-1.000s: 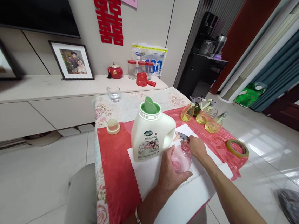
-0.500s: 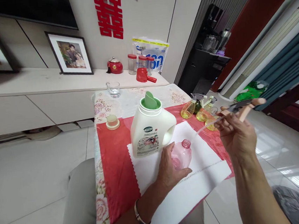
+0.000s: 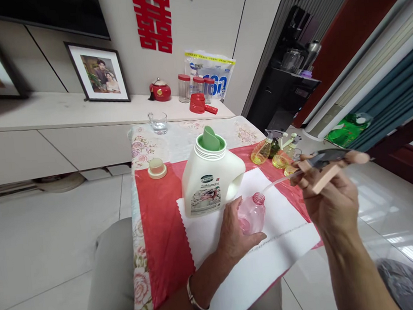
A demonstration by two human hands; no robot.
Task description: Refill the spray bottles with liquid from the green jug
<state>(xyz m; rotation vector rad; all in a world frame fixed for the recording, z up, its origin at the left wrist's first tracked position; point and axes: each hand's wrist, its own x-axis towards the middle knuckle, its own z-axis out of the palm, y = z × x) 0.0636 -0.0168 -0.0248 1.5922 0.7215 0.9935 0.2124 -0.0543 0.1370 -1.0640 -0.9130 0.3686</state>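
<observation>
My left hand [image 3: 233, 230] is curled round a small clear pink bottle [image 3: 252, 215] whose threaded mouth is uncapped. The bottle stands on a white sheet [image 3: 274, 255]. In my right hand [image 3: 328, 189], raised to the right, is a spray head [image 3: 323, 175] with peach-coloured parts and a clear dip tube [image 3: 277, 182]. The tube points left, its tip close to the bottle's mouth; I cannot tell whether it touches. Behind my left hand stands a white detergent jug [image 3: 208, 174] with a green pouring spout [image 3: 210, 139] and no cap on.
A cream cap [image 3: 156, 168] lies on the red cloth [image 3: 161, 213] at left. Several yellow spray bottles [image 3: 261, 150] stand at the table's right edge. A glass cup [image 3: 158, 124] sits at the back. Red-lidded jars [image 3: 184, 89] stand on the cabinet.
My right hand has tilted the spray head, bringing the tube's tip left toward the pink bottle's mouth. My left hand keeps its hold on the bottle.
</observation>
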